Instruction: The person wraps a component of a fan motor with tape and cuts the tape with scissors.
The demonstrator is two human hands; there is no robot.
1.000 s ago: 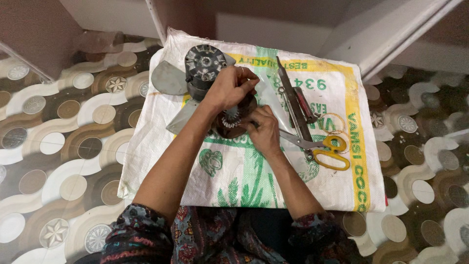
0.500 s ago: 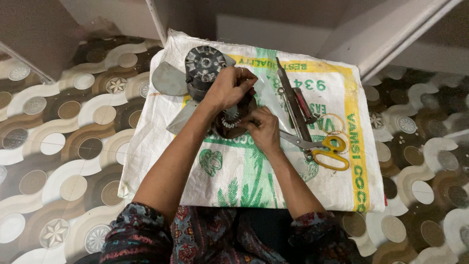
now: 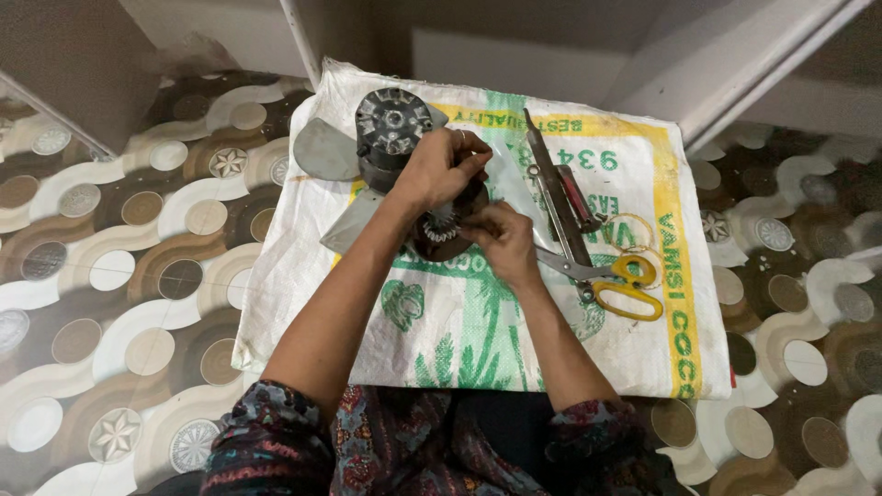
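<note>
Both of your hands close on one dark round motor part [image 3: 441,230] at the middle of the woven sack [image 3: 478,312]. Your left hand [image 3: 441,170] covers its top and grips it from above; your right hand [image 3: 501,241] pinches its right edge with the fingertips. Only a toothed, light-coloured ring shows between the hands, and the rest of the part is hidden, so its full shape cannot be made out. Just behind it stands a small fan motor [image 3: 390,129] with grey blades [image 3: 323,152], partly screened by your left wrist. To the right lie long metal tools [image 3: 556,197] and yellow-handled scissors [image 3: 625,280], overlapping; their exact number is hard to tell. The sack lies flat on a patterned floor [image 3: 119,266] of brown and cream circles. Pale walls [image 3: 514,64] and a white frame [image 3: 753,69] border the far edge.
</note>
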